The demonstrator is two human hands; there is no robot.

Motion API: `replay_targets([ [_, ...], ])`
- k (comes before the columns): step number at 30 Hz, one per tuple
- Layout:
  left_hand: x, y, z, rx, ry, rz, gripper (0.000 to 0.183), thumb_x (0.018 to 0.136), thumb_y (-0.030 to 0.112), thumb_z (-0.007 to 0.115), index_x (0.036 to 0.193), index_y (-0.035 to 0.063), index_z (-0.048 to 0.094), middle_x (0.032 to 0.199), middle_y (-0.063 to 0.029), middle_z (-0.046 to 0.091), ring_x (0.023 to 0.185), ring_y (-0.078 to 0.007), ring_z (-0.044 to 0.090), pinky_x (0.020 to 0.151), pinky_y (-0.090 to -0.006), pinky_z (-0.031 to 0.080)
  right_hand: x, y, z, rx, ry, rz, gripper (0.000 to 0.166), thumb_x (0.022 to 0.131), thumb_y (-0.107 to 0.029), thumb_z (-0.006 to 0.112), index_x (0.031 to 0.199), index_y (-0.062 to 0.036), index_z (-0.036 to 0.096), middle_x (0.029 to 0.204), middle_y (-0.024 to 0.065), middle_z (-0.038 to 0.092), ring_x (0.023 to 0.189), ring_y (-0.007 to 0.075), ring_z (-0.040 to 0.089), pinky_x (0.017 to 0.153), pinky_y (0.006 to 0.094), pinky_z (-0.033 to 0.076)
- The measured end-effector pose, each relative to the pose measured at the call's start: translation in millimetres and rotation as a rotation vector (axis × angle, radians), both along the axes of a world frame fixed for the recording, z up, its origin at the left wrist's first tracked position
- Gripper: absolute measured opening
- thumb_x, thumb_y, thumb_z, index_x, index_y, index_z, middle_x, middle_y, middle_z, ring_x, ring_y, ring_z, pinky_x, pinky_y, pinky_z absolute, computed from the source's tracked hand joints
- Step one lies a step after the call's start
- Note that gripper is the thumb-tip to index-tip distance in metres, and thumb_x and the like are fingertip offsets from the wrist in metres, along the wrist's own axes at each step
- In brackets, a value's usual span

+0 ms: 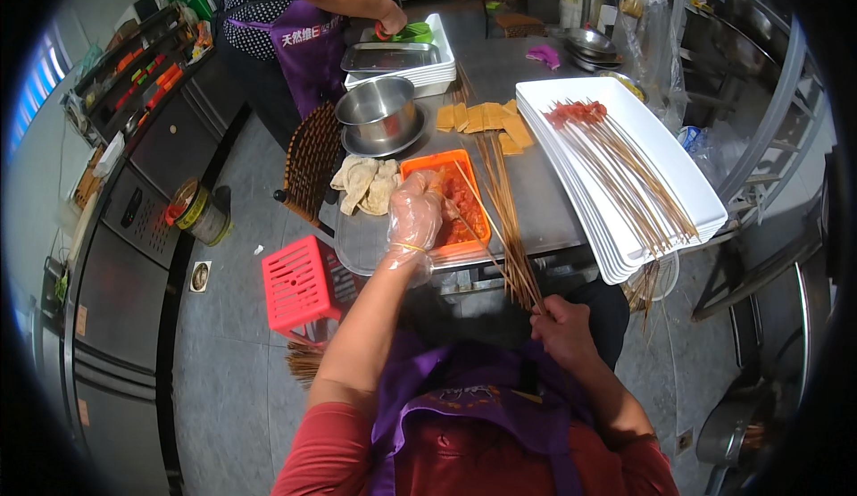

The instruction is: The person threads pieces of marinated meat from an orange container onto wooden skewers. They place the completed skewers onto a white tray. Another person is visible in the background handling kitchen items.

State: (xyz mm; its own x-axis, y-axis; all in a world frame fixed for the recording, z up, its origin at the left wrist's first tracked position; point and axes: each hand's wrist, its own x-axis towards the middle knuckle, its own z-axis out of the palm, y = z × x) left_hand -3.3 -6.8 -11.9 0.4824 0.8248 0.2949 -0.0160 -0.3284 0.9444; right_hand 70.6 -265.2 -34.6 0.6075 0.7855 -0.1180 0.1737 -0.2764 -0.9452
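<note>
My left hand point(412, 211), in a clear plastic glove with a band at the wrist, is at the left side of an orange plastic tray point(486, 228) of red, wet meat pieces point(465, 205). Its fingers pinch a piece of meat, partly hidden by the hand, where a thin skewer point(477, 231) meets it. Below the table's front edge, my bare right hand point(566, 332) grips the near ends of bamboo skewers. The bundle of skewers point(509, 235) lies beside the tray and juts over the edge. Meat-tipped skewers point(622, 174) rest in the top white tray point(669, 168) of a stack.
Flat orange-tan slices point(485, 117) lie behind the skewers. A steel pot point(376, 111) and a beige cloth point(365, 184) stand left of them. Across the table, a person point(288, 40) handles green pieces point(415, 32). A red plastic stool point(301, 285) and wicker chair point(311, 161) are at left.
</note>
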Motion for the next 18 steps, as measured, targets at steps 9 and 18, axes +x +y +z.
replay_targets([
  [9,3.0,-16.3,16.5,0.289,0.043,0.158,0.013,0.085,0.001,0.048,0.087,-0.0039,0.059,0.06,-0.0096,0.057,0.047,-0.0146,0.056,0.044,-0.0281,0.044,1.6,4.4,4.2,0.022,-0.156,0.003,0.009,0.075,-0.006,0.056,0.074,0.0019,0.053,0.057,0.0147,0.056,0.052,0.0223,0.06,0.049,0.0327,0.046],
  [18,8.1,-21.4,17.6,0.182,0.06,0.179,0.013,0.085,0.002,0.049,0.087,-0.004,0.06,0.063,-0.0092,0.058,0.044,-0.0136,0.053,0.042,-0.028,0.044,0.1,16.7,-8.3,0.037,-0.313,-0.002,0.011,0.076,-0.011,0.054,0.072,-0.0017,0.05,0.06,0.0212,0.053,0.058,0.0396,0.055,0.051,0.0432,0.043],
])
